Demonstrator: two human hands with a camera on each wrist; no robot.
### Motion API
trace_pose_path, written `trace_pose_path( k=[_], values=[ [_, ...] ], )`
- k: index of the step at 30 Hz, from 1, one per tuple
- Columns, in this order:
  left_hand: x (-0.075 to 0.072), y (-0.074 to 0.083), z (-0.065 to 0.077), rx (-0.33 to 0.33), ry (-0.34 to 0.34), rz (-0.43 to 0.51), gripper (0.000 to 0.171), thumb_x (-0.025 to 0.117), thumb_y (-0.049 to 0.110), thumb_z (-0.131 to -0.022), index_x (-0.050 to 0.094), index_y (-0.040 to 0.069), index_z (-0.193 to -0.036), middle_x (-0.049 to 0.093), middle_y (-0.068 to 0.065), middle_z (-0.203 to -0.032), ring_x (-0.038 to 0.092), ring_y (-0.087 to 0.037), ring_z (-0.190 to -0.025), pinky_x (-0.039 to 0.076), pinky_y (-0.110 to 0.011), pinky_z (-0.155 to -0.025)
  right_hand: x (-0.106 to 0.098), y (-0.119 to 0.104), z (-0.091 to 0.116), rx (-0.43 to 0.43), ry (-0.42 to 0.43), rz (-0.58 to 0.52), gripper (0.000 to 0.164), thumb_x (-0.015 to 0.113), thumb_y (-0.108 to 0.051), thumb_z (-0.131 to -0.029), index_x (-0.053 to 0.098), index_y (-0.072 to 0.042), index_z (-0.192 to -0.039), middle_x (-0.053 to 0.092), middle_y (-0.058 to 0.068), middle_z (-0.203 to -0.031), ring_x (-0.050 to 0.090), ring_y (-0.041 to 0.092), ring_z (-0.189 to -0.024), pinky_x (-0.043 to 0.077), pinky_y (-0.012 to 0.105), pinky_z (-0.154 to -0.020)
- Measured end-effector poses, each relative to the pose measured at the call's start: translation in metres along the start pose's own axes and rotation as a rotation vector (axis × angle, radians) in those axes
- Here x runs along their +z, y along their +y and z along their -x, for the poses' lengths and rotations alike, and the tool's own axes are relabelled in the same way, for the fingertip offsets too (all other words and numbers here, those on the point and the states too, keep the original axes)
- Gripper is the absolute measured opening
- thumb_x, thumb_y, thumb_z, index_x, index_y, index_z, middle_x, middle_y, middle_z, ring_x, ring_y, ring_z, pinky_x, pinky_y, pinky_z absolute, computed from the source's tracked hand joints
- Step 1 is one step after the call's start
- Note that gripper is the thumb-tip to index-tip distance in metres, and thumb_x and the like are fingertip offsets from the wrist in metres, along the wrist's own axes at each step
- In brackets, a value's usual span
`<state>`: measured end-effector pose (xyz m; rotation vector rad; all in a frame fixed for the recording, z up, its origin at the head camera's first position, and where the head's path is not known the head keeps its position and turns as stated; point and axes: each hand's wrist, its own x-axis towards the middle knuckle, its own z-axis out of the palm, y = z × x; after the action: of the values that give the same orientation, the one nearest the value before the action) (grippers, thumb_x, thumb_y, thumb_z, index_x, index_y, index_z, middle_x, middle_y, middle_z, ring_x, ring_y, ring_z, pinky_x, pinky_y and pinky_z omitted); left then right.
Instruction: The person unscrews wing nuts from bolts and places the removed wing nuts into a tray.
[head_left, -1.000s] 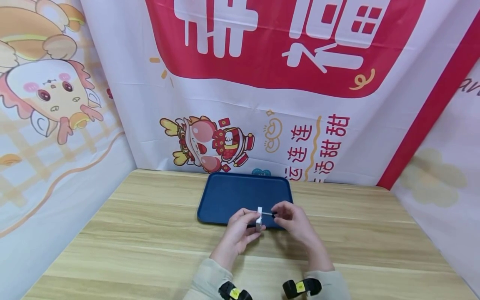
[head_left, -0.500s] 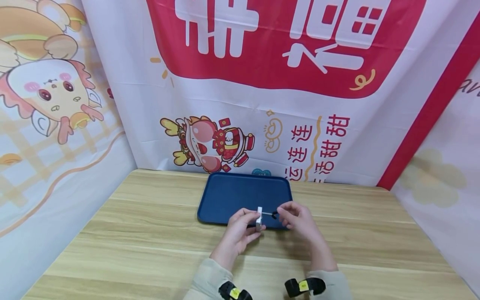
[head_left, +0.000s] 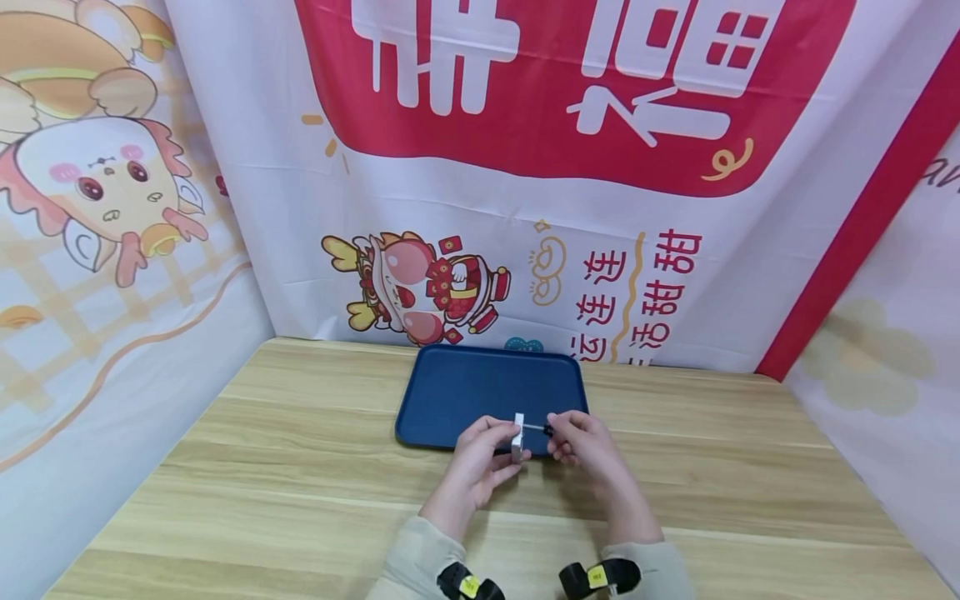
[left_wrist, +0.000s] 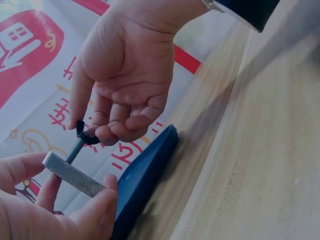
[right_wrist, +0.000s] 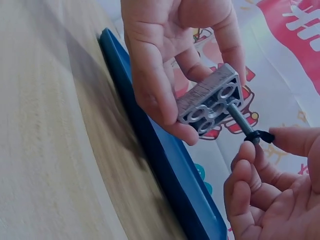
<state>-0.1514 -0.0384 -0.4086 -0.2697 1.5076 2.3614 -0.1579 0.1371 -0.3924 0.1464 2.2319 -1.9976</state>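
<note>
In the head view my left hand point(head_left: 478, 460) holds a small silver metal block point(head_left: 518, 446) on edge, in front of the tray. Recessed round bosses show on the block's face point(right_wrist: 215, 111) in the right wrist view. A threaded bolt point(right_wrist: 241, 119) sticks out of that face towards my right hand point(head_left: 594, 448). Near the bolt's outer end sits a black wing nut point(right_wrist: 263, 136). My right thumb and index finger pinch its wings, while the other fingers curl loosely. The left wrist view shows the wing nut point(left_wrist: 81, 131) apart from the block, with bare thread between.
Behind and below the hands, a dark blue tray point(head_left: 487, 383) lies on the wood-grain table point(head_left: 300, 467). A printed white and red cloth point(head_left: 465, 183) hangs along the table's back edge, with more cloth at both sides. Each wrist wears a black strap.
My right fingers moved off the wing nut to the right, then came back onto it with the hand slightly lower. The wings changed angle. My left hand and the block stayed put.
</note>
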Motion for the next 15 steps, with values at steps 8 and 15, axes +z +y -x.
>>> trace_pose_path(
  k=[8, 15],
  values=[
    [-0.001, 0.0, -0.001, 0.001, -0.005, -0.006, 0.01, 0.067, 0.021, -0.095, 0.058, 0.017, -0.093, 0.065, -0.01, -0.114, 0.072, -0.029, -0.098, 0.044, -0.058, -0.103, -0.007, 0.002, -0.001, 0.006, -0.034, 0.029, 0.023, 0.059, -0.019, -0.1, 0.063, 0.002, -0.105, 0.065, 0.004, -0.08, 0.059, 0.014, -0.075, 0.053, 0.026, -0.073],
    [-0.001, 0.0, -0.001, -0.003, -0.003, -0.002, 0.01, 0.066, 0.021, -0.095, 0.058, 0.017, -0.093, 0.065, -0.009, -0.114, 0.072, -0.029, -0.098, 0.044, -0.058, -0.104, -0.012, 0.005, -0.002, -0.039, -0.071, 0.019, 0.025, 0.063, -0.013, -0.097, 0.061, 0.006, -0.113, 0.068, 0.004, -0.088, 0.062, 0.014, -0.082, 0.055, 0.029, -0.08]
  ],
)
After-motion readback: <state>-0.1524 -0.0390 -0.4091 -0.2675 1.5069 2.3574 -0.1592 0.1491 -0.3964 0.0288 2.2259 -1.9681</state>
